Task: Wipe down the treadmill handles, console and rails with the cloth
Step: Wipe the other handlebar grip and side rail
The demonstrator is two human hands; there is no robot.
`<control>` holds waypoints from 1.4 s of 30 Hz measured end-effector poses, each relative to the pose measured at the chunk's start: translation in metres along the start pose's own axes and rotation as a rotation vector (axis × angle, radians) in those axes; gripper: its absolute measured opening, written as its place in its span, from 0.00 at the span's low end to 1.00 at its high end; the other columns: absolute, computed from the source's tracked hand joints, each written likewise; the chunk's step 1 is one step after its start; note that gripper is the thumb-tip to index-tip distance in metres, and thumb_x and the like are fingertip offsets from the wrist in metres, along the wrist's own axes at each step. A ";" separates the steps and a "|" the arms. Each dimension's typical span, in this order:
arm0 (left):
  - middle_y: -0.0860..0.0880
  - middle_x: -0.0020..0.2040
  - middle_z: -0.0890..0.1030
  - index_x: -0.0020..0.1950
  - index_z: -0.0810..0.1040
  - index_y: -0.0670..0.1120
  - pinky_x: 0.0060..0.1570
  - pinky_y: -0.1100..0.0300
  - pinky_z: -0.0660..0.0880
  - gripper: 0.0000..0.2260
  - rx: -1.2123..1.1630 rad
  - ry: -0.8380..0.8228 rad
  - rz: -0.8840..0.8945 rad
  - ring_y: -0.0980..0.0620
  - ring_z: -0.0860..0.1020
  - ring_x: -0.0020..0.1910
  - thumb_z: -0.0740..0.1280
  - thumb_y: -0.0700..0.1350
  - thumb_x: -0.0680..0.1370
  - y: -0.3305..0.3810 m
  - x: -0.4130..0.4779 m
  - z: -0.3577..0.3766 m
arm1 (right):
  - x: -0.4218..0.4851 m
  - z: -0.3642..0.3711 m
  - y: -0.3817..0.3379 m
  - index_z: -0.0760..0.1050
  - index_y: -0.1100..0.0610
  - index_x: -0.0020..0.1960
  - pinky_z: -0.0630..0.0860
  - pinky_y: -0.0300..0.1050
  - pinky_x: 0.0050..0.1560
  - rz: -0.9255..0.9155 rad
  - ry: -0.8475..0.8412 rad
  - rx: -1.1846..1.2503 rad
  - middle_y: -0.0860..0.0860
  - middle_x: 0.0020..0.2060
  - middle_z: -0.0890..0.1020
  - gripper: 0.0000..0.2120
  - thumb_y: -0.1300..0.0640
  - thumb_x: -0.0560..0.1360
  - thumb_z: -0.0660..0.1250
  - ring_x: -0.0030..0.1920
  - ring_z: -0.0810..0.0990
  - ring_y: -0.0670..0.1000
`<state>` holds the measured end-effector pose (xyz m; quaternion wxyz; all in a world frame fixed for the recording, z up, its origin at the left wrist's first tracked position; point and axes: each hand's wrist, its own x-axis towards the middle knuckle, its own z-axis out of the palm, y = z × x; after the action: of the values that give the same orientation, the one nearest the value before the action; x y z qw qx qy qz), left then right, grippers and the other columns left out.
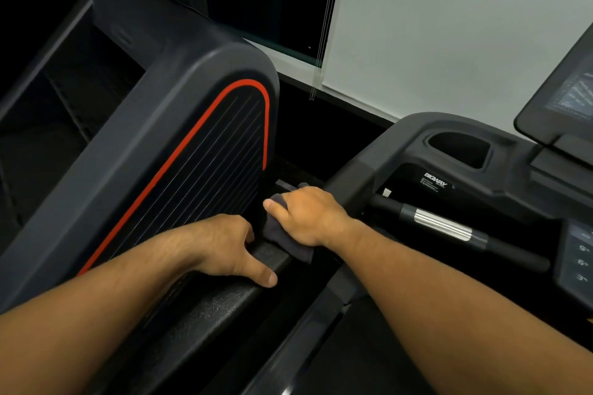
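My right hand (306,216) holds a dark grey cloth (282,236) wrapped over the treadmill's black left side rail (221,301), close to where the rail meets the console frame. Just behind it on the same rail, my left hand (232,247) grips the rail, thumb on the near side and fingers curled over the far edge. The console (500,170) lies to the right, with a cup recess (459,149), a tilted screen (574,96) and a handle bar with a silver sensor sleeve (442,224).
A neighbouring machine with a ribbed black panel and red stripe (199,151) stands close on the left of the rail. A button panel (580,260) sits at the right edge. Behind are a pale blind (449,26) and a dark window.
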<state>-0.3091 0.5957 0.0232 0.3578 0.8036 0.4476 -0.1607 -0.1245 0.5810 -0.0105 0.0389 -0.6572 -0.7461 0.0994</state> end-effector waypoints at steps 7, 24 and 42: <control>0.54 0.46 0.84 0.51 0.79 0.54 0.49 0.58 0.81 0.24 -0.044 -0.013 0.055 0.56 0.83 0.44 0.77 0.64 0.61 -0.009 -0.008 0.010 | -0.052 0.033 -0.021 0.81 0.52 0.57 0.57 0.46 0.73 -0.180 0.340 0.244 0.47 0.57 0.82 0.25 0.41 0.81 0.49 0.65 0.74 0.47; 0.55 0.51 0.84 0.56 0.79 0.53 0.55 0.53 0.80 0.23 -0.162 -0.132 0.082 0.55 0.83 0.50 0.79 0.58 0.65 -0.030 -0.038 0.004 | -0.066 0.047 -0.044 0.80 0.51 0.58 0.61 0.49 0.71 -0.197 0.440 0.180 0.46 0.57 0.82 0.24 0.42 0.82 0.49 0.65 0.74 0.46; 0.54 0.50 0.83 0.58 0.78 0.53 0.55 0.54 0.79 0.34 -0.014 0.036 -0.203 0.54 0.81 0.49 0.78 0.66 0.57 -0.026 -0.076 0.034 | -0.088 0.045 -0.043 0.75 0.53 0.68 0.52 0.49 0.75 -0.379 0.279 0.246 0.48 0.69 0.75 0.24 0.43 0.80 0.54 0.73 0.65 0.48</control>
<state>-0.3708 0.5345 0.0326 0.3371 0.7544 0.5341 -0.1786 -0.1632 0.4848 -0.0394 0.2390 -0.5035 -0.8255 0.0888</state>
